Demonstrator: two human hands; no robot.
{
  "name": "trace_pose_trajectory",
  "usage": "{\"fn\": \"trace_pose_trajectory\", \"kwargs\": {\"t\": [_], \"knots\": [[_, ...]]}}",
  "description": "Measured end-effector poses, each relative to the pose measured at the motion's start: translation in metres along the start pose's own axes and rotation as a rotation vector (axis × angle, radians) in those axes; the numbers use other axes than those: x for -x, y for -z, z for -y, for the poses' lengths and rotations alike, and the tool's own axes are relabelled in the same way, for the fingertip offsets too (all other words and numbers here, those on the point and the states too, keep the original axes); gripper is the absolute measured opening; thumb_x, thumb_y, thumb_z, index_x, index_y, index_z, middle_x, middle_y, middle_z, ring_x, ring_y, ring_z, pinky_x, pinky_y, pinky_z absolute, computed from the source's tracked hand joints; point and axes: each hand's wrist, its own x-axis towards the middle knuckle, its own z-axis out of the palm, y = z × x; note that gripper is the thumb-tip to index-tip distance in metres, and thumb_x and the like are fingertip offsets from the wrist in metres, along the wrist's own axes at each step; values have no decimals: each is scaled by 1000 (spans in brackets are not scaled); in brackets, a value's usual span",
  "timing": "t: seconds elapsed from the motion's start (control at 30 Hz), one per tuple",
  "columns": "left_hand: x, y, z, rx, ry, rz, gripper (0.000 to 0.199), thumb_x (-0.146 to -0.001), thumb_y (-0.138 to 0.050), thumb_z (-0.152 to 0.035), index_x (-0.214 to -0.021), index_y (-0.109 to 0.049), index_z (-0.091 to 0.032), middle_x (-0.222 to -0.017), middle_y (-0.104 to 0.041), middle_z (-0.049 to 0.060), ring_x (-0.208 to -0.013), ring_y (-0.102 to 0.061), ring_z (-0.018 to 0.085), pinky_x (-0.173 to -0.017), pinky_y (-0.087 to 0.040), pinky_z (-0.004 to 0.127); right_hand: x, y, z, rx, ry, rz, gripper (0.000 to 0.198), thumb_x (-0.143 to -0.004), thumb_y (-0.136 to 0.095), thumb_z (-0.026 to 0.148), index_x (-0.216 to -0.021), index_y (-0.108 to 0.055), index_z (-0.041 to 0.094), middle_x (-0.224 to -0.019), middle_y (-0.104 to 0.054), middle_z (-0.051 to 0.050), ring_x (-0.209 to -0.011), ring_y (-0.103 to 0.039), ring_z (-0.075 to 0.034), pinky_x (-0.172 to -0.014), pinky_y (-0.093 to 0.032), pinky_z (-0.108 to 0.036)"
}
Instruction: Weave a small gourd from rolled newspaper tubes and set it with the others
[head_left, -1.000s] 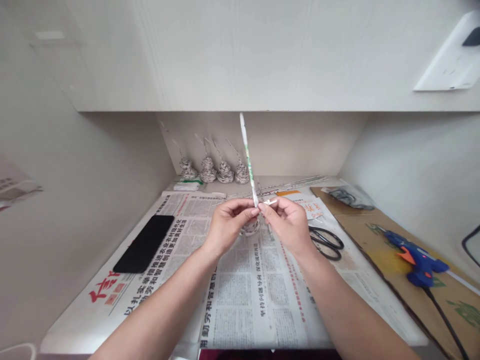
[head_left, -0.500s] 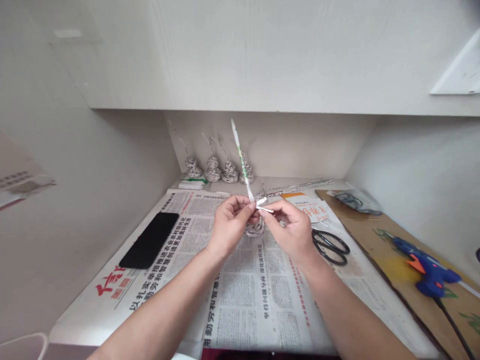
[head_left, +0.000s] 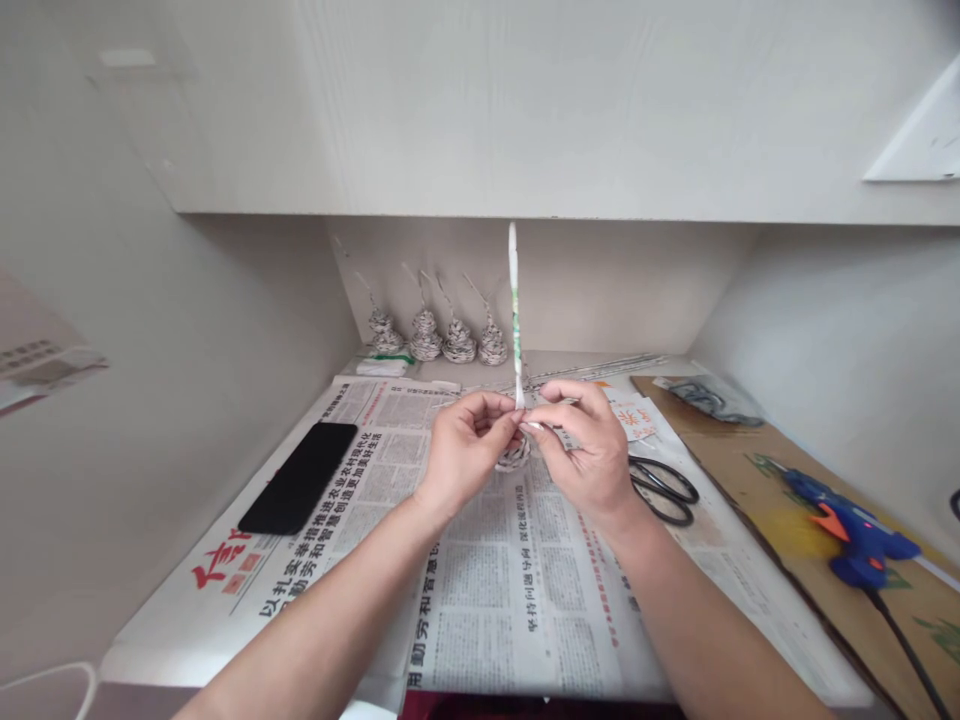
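Note:
A white and green rolled paper strip (head_left: pixel 515 310) stands upright over the middle of the table. Its lower end is pinched between the thumb and fingers of my left hand (head_left: pixel 472 440). My right hand (head_left: pixel 589 445) meets it there, thumb and index finger closed on a short white end of the strip (head_left: pixel 531 426). Just beneath my fingertips, partly hidden, is a woven paper piece (head_left: pixel 513 457); whether I hold it too cannot be made out.
Several woven gourd shapes (head_left: pixel 459 342) line the back wall. A black phone (head_left: pixel 300 478) lies left on newspaper (head_left: pixel 480 600). To the right are black-handled scissors (head_left: pixel 664 490) and, on cardboard (head_left: pixel 780 530), a blue glue gun (head_left: pixel 851 530). Thin paper sticks (head_left: pixel 600 370) lie behind my hands.
The long strip has swung from a leftward tilt to upright. My right fingers have closed in over the short white ends, which showed more before.

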Motion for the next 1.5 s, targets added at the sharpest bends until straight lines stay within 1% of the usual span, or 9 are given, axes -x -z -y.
{"fn": "trace_pose_trajectory", "kwargs": {"t": [0.13,0.23,0.47,0.6,0.77,1.07,1.17,1.4,1.5], "knots": [[0,1,1,-39,-32,23,19,-73,-74,-28,-81,-66,-13,-71,-68,2,-59,-62,10,-61,-55,23,2,-6,1,-252,-280,12,2,-84,-65,25,-84,-67,25,-85,-66,-3,-79,-62,-18,-73,-50,-33],[0,1,2,-69,-50,69,18,-75,-72,-25,-87,-68,-13,-77,-70,4,-64,-64,12,-64,-55,24,1,-8,-1,-422,-464,18,10,-79,-70,30,-77,-65,22,-75,-65,-1,-69,-60,-16,-64,-48,-29],[3,1,2,-121,-88,146,21,-80,-67,-24,-99,-69,-14,-94,-73,9,-79,-67,15,-73,-56,27,-4,-2,-4,-562,-653,-2,21,-67,-80,30,-67,-61,20,-61,-60,3,-51,-47,-9,-50,-39,-24],[3,1,5,-178,-149,122,23,-76,-72,-25,-97,-71,-15,-97,-73,9,-88,-68,18,-79,-55,28,-4,-2,-3,-572,-672,10,22,-71,-77,35,-68,-62,20,-58,-59,3,-47,-44,-8,-46,-34,-23],[4,0,7,-207,-163,70,19,-76,-72,-24,-92,-72,-14,-91,-74,8,-80,-67,17,-73,-54,26,-1,-6,-4,-580,-690,19,23,-73,-76,39,-69,-63,20,-54,-57,4,-44,-41,-7,-43,-31,-22],[2,3,2,-18,-20,47,23,-74,-72,-22,-95,-69,-13,-86,-73,7,-74,-66,14,-68,-55,24,-1,-10,-5,-643,-691,105,19,-73,-77,37,-81,-71,21,-67,-63,2,-51,-47,-8,-46,-35,-22],[1,4,0,-13,-8,22,27,-72,-75,-23,-96,-68,-13,-84,-73,6,-72,-66,13,-67,-55,24,0,-11,-4,-662,-692,90,17,-72,-77,36,-76,-71,21,-69,-65,2,-52,-48,-9,-47,-36,-23],[2,0,5,-95,-79,-39,15,-72,-74,-22,-81,-67,-13,-78,-72,6,-68,-65,13,-65,-56,25,-1,-6,0,-486,-693,22,16,-73,-75,34,-69,-70,19,-63,-63,1,-55,-50,-9,-52,-38,-24],[3,-2,11,-136,-144,-70,12,-73,-74,-22,-77,-67,-13,-77,-72,5,-69,-67,14,-65,-56,25,-3,-5,2,-501,-753,25,15,-71,-75,31,-69,-69,18,-61,-62,2,-54,-50,-9,-51,-38,-22]]}}
